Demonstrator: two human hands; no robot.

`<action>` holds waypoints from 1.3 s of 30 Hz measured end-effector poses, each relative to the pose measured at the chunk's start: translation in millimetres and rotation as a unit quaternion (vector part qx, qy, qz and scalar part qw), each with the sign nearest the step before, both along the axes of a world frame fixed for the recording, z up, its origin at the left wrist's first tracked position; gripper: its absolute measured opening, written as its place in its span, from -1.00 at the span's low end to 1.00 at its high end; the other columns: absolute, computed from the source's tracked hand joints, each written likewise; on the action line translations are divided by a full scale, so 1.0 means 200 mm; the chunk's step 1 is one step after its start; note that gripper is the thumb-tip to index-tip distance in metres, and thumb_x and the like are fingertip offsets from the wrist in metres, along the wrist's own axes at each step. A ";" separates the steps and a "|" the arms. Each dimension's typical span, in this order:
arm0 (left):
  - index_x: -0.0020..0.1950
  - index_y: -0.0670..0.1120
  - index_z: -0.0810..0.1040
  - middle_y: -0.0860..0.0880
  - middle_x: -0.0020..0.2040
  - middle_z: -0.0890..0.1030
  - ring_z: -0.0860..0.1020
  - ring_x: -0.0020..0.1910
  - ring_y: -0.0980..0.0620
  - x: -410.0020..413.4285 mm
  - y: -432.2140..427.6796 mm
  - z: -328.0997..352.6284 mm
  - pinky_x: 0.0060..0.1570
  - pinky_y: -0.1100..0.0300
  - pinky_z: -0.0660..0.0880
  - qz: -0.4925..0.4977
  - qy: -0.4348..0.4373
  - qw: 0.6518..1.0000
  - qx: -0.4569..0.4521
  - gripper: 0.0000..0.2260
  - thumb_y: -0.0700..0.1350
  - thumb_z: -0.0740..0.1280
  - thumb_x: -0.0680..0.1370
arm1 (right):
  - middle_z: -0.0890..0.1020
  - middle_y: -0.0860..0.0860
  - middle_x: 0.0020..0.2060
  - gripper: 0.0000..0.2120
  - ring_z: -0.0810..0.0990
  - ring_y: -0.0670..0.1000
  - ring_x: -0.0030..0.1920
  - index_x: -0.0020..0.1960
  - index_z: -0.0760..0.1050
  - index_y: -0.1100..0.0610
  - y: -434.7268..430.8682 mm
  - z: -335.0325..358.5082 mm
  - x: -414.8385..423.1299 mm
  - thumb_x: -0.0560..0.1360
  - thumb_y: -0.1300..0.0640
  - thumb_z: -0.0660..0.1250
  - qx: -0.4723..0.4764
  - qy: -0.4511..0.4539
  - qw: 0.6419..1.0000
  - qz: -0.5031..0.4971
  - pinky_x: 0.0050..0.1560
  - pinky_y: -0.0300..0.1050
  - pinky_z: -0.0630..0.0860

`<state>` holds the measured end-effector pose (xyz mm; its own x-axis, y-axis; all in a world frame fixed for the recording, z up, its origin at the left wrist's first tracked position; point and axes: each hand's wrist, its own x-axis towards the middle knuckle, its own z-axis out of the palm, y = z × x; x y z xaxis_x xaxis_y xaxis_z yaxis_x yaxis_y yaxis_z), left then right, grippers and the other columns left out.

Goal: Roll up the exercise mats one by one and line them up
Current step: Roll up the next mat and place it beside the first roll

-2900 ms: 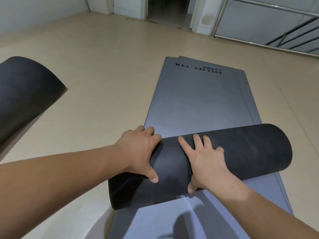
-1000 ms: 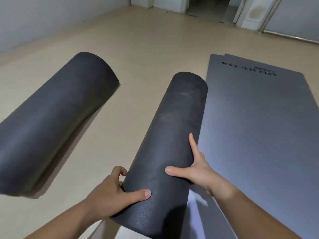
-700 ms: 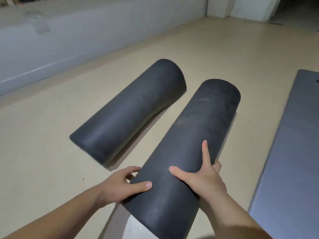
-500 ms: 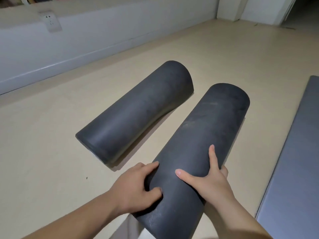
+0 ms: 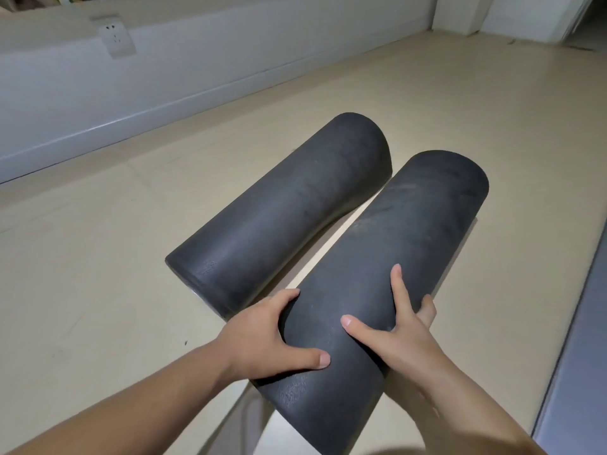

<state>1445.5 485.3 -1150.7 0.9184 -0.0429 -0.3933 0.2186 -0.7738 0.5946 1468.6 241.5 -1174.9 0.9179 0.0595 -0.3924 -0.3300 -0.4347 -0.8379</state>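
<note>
I am in a big bare room like a gym: a wide tan floor [image 5: 98, 257], a plain wall [image 5: 197, 60] with a socket [image 5: 116, 39], and rolled exercise mats [image 5: 289, 205].

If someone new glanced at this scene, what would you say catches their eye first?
Two dark rolled mats lie side by side on the beige floor: the left rolled mat rests alone, while the right rolled mat is gripped at its near end by the left hand and right hand. A flat grey mat borders the right edge.

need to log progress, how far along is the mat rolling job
Done: one rolled mat lies on the floor. In hand: the left hand and right hand grip a second rolled mat beside it. Left: a flat mat at the right edge.
</note>
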 end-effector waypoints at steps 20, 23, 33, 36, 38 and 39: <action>0.30 0.22 0.40 0.21 0.12 0.53 0.52 0.18 0.07 0.07 0.04 0.00 0.18 0.06 0.57 -0.036 -0.010 0.987 0.154 -0.04 0.64 0.45 0.01 | -0.18 -0.15 0.67 -0.09 0.26 0.05 0.61 0.59 -0.05 -0.47 0.15 -0.01 0.01 0.42 -0.43 0.42 -0.106 -0.113 0.987 0.038 0.43 0.05 0.39; 0.30 0.30 0.46 0.29 0.13 0.60 0.59 0.16 0.17 0.11 0.12 0.00 0.16 0.10 0.59 -0.030 -0.009 0.994 0.103 -0.09 0.60 0.51 0.02 | -0.12 -0.20 0.66 -0.10 0.19 0.04 0.63 0.62 0.00 -0.39 0.14 -0.05 -0.03 0.44 -0.38 0.43 -0.091 -0.145 0.985 0.029 0.47 0.07 0.38; 0.24 0.25 0.46 0.29 0.06 0.64 0.63 0.07 0.14 0.12 0.11 0.01 0.12 0.08 0.60 -0.047 -0.004 0.991 0.122 -0.16 0.58 0.49 0.07 | -0.03 -0.14 0.65 -0.06 0.17 0.02 0.64 0.43 -0.16 -0.71 0.16 -0.09 -0.07 0.32 -0.48 0.44 0.014 -0.082 0.996 0.017 0.56 0.21 0.31; 0.16 0.19 0.42 0.22 0.02 0.61 0.62 0.02 0.08 0.11 0.07 -0.01 0.07 0.05 0.62 -0.051 0.001 0.988 0.142 -0.21 0.55 0.48 0.08 | 0.00 -0.20 0.63 -0.03 0.21 0.00 0.62 0.45 -0.11 -0.69 0.15 -0.12 -0.07 0.27 -0.49 0.48 0.021 -0.089 0.996 0.001 0.53 0.20 0.36; 0.13 0.14 0.39 0.17 0.00 0.57 0.61 -0.01 0.03 0.11 0.04 -0.02 0.04 0.03 0.63 -0.050 0.009 0.985 0.167 -0.22 0.54 0.46 0.09 | 0.04 -0.21 0.61 -0.01 0.23 -0.01 0.61 0.45 -0.07 -0.68 0.15 -0.14 -0.08 0.23 -0.50 0.49 0.015 -0.094 0.995 -0.010 0.50 0.20 0.38; 0.14 0.12 0.37 0.14 0.01 0.55 0.60 0.00 0.01 0.10 0.03 -0.03 0.04 0.03 0.63 -0.053 0.013 0.982 0.182 -0.20 0.54 0.44 0.09 | 0.05 -0.21 0.61 -0.01 0.24 -0.01 0.60 0.45 -0.06 -0.68 0.14 -0.15 -0.09 0.21 -0.51 0.48 0.006 -0.094 0.995 -0.013 0.49 0.22 0.40</action>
<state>1466.0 491.9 -1157.4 0.9058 0.0100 -0.4236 0.1366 -0.9532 0.2697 1451.3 270.3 -1204.8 0.9763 0.0379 -0.2129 -0.1782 -0.4166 -0.8914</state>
